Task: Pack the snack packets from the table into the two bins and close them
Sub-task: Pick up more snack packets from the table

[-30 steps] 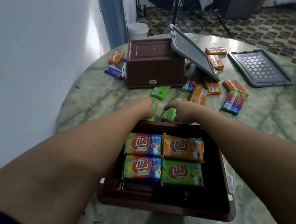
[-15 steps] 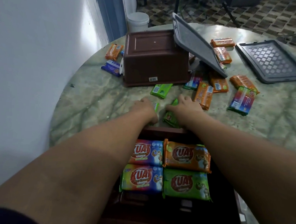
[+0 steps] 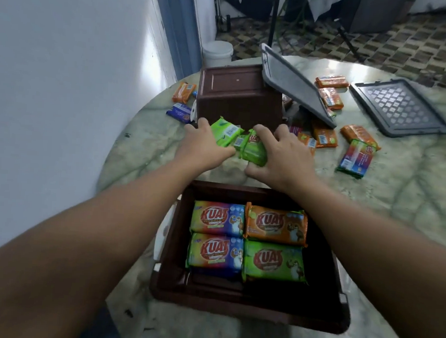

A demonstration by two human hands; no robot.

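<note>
The near brown bin [image 3: 250, 306] stands open on the table with several KUAT snack packets [image 3: 246, 240] laid flat inside. Just beyond its far rim, my left hand [image 3: 205, 147] holds a green packet [image 3: 225, 133] and my right hand [image 3: 282, 156] grips another green packet [image 3: 253, 151], the two packets pressed together between my hands. The second brown bin [image 3: 236, 96] lies tipped over behind them, its grey lid [image 3: 295, 85] leaning against it. Loose orange packets [image 3: 324, 137] and a rainbow packet [image 3: 355, 158] lie to the right.
A second grey lid [image 3: 400, 106] lies flat at the far right of the marble table [image 3: 397, 205]. An orange packet [image 3: 183, 92] and a blue packet [image 3: 179, 111] sit left of the tipped bin. A white wall [image 3: 64, 94] is close on the left; a white bucket [image 3: 217, 53] stands on the floor beyond.
Both hands have gathered the green packets from the table, drawing a third one in, and now hold them together just past the near bin. The camera has tilted.
</note>
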